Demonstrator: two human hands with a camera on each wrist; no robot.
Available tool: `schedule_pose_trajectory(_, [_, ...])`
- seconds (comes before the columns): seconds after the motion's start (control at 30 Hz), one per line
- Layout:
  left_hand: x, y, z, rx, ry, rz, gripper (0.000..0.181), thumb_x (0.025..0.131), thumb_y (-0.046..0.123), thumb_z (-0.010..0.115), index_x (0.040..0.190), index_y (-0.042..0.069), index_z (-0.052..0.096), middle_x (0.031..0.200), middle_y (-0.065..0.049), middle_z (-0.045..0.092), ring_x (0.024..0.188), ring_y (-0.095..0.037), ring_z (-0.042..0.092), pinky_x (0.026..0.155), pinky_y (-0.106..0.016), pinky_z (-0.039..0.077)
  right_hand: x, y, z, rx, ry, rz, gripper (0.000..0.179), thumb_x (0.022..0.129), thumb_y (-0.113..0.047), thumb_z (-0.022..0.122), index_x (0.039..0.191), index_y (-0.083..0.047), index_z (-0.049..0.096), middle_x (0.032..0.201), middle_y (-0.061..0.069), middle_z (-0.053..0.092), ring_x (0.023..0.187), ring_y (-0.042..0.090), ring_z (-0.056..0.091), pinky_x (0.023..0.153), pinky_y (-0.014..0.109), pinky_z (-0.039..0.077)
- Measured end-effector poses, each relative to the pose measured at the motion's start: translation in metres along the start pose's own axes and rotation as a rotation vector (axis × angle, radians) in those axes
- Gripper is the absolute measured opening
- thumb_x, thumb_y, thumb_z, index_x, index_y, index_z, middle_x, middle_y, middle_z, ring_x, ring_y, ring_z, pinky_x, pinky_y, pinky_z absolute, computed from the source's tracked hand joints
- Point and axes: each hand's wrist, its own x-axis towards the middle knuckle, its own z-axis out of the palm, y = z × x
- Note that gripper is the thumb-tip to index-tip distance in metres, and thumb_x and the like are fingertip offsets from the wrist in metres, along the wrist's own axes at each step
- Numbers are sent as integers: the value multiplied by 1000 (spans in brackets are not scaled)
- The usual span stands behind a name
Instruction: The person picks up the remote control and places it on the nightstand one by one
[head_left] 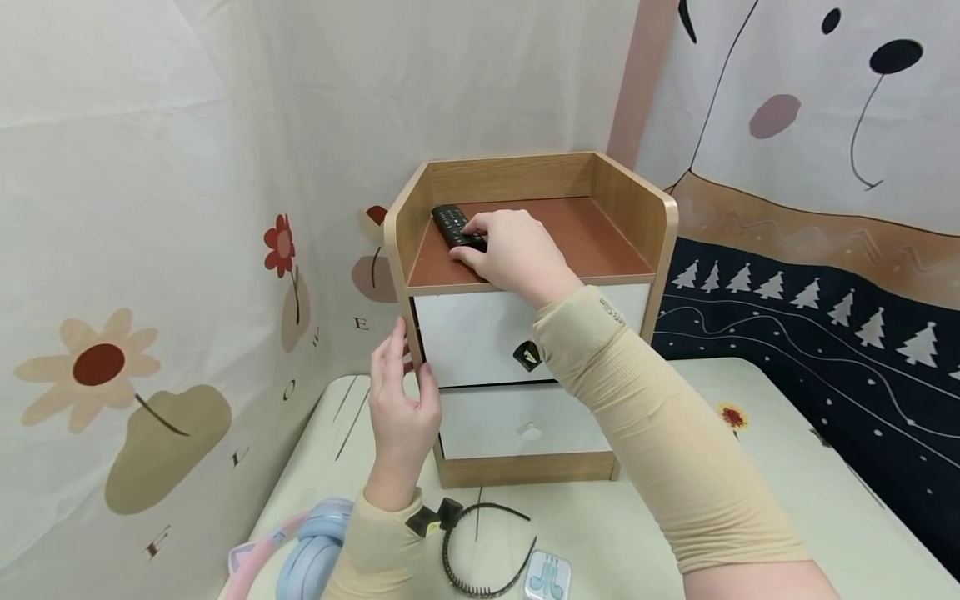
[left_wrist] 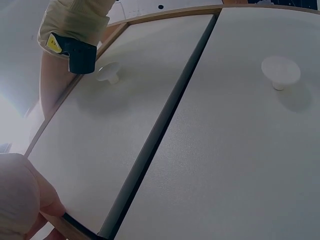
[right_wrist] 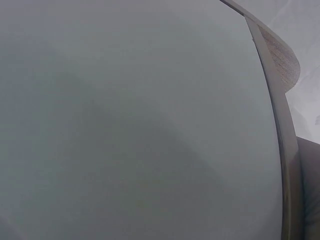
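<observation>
A black remote control (head_left: 450,222) lies slantwise on the brown top of a small wooden cabinet (head_left: 525,472), near its left wall. My right hand (head_left: 521,254) reaches over the front and pinches the near end of the remote between thumb and fingers. My left hand (head_left: 403,408) rests against the cabinet's left side, its fingers fairly straight along the panel and the thumb at the front edge. In the left wrist view, two white drawer fronts (left_wrist: 215,150) fill most of the picture, each with a round knob (left_wrist: 281,70).
On the pale green cloth (head_left: 637,542) in front lie a black headband (head_left: 446,554), earphones in a clear case (head_left: 548,577), and blue and pink headphones (head_left: 315,542). Printed curtains (head_left: 187,208) hang behind and to both sides. Raised wooden walls (head_left: 633,200) border the cabinet top.
</observation>
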Motion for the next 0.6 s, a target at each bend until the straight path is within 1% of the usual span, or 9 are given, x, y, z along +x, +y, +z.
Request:
schedule_pose_trajectory(0.2, [-1,-2,1,1,4,13,70,98,-13,61,165,3,48,142,-29,60,122,-38,65,98,-22,60,-3,3,0,0,14,5,45,102,-50,76,133,-18,78,128,6,79,117,26,72,105,45,59])
schedule_pose_trajectory(0.3, [-1,-3,1,7,12,21,70,98,-13,61,165,3,48,142,-29,61,122,-38,66,97,-23,60,-5,3,1,13,36,-5,46,103,-49,76,134,-16,77,127,7,78,118,26,70,106,45,58])
schedule_pose_trajectory(0.43, [1,-3,1,16,31,35,69,97,-14,60,164,1,49,142,-30,61,122,-40,65,97,-21,59,-10,2,1,45,86,-39,45,104,-45,75,136,-14,76,132,8,76,122,26,69,109,45,57])
schedule_pose_trajectory(0.5, [2,-3,2,16,35,39,69,97,-14,60,163,0,50,141,-31,61,122,-40,65,97,-20,58,-14,2,1,67,124,-59,42,105,-42,75,136,-13,76,132,8,77,118,26,70,107,44,58])
schedule_pose_trajectory(0.6, [1,-4,2,17,33,40,69,97,-14,60,163,0,49,140,-31,61,121,-40,65,96,-20,58,-22,3,3,108,195,-97,39,105,-36,75,134,-11,76,124,9,78,106,26,71,97,43,59])
